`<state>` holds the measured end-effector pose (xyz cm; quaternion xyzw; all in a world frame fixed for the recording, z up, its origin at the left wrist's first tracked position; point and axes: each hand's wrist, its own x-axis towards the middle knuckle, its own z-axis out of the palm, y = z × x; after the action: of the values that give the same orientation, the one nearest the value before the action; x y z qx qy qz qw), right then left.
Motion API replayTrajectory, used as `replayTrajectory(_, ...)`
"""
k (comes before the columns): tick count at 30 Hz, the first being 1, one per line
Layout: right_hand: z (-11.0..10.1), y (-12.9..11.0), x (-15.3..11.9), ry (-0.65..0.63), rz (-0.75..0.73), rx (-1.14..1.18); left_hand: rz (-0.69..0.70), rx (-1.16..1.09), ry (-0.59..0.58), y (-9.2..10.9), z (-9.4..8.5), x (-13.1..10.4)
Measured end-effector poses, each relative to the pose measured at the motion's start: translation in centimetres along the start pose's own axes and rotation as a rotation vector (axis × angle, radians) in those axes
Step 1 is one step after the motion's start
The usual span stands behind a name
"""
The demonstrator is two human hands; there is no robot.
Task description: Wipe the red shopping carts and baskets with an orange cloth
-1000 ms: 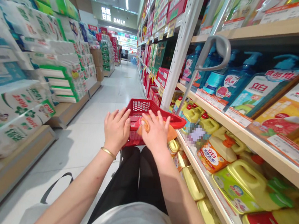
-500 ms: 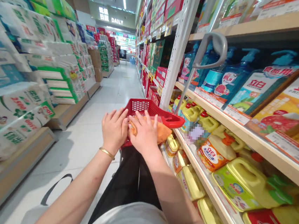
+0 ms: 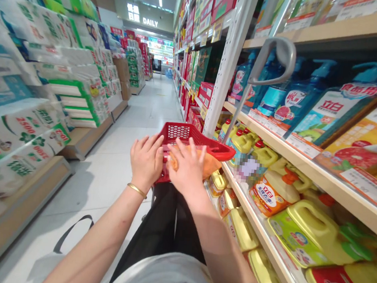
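A red plastic shopping basket (image 3: 219,149) stands in front of my legs, its long grey pull handle (image 3: 290,64) raised and leaning to the right. My left hand (image 3: 145,162) lies palm down over the basket's near left side, fingers stretched out; it holds nothing that I can see. Beside it, my right hand (image 3: 186,168) rests with spread fingers on top of a bunched orange cloth (image 3: 211,163) at the basket. Part of the cloth pokes out on the hand's left, and its underside is hidden. A gold bangle (image 3: 137,191) circles my left wrist.
Shelves on the right carry blue pump bottles (image 3: 292,100) and yellow detergent jugs (image 3: 313,231) close to my right arm. Stacked tissue packs (image 3: 18,138) line the left side. A tiled aisle (image 3: 145,104) runs ahead. A bag with a dark strap (image 3: 69,232) is at lower left.
My right hand has shifted slightly right, away from the left hand, and its fingers have spread wider over the orange cloth. The view has turned a little, so the shelves and handle appear farther right.
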<state>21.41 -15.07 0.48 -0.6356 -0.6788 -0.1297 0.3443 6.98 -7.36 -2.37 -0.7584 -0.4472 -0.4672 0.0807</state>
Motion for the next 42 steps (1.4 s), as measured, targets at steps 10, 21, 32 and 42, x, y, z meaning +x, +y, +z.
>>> replayTrajectory(10, -2.3, 8.9, 0.5, 0.124, 0.417, -0.051, -0.015, -0.034, 0.017, 0.3, 0.1, 0.0)
replayTrajectory(21, -0.1, 0.6, 0.1, 0.0, -0.003, -0.016, 0.007, -0.018, 0.007, 0.0, 0.0, 0.0)
replayTrajectory(32, -0.6, 3.3, -0.5, 0.079, 0.16, -0.031, -0.012, -0.026, 0.032, 0.1, 0.2, -0.1)
replayTrajectory(42, -1.6, 6.4, -0.4, 0.089, 0.239, -0.018, 0.023, -0.035, 0.032, 0.1, 0.3, -0.1)
